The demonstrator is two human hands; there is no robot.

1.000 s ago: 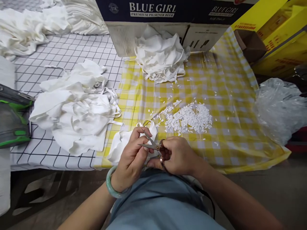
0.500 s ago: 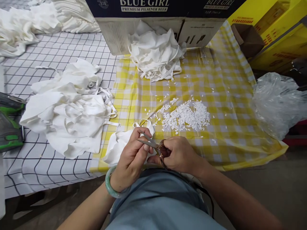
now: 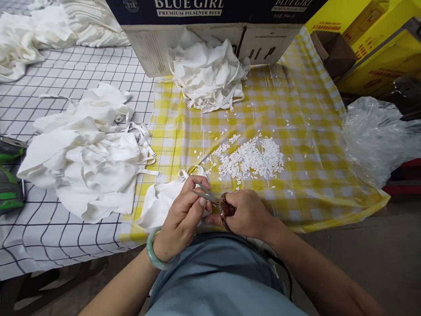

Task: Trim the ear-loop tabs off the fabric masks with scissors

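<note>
My left hand point(image 3: 184, 215), wearing a pale green bangle point(image 3: 154, 250), is closed on a white strappy garment point(image 3: 158, 199). The cloth spreads out to the left of the fingers, and a thin strap loops above them. My right hand point(image 3: 250, 213) grips a pair of scissors point(image 3: 210, 196) by its brown handles. The blades stand slightly apart and point left across my left fingertips. What lies between the blades is too small to make out. Just beyond the hands is a heap of tiny white pieces point(image 3: 253, 158).
White strappy garments lie in a pile point(image 3: 95, 153) on the left and another pile point(image 3: 210, 74) against a beer carton point(image 3: 184, 35). More white cloth point(image 3: 66, 26) is at the far left. A green-and-black tool point(image 3: 11, 184) sits at the left edge, a clear plastic bag point(image 3: 375, 136) at the right.
The scissor blades are a little closer together. The whole view has shifted slightly, so the table's things appear farther left. Both hands keep their holds.
</note>
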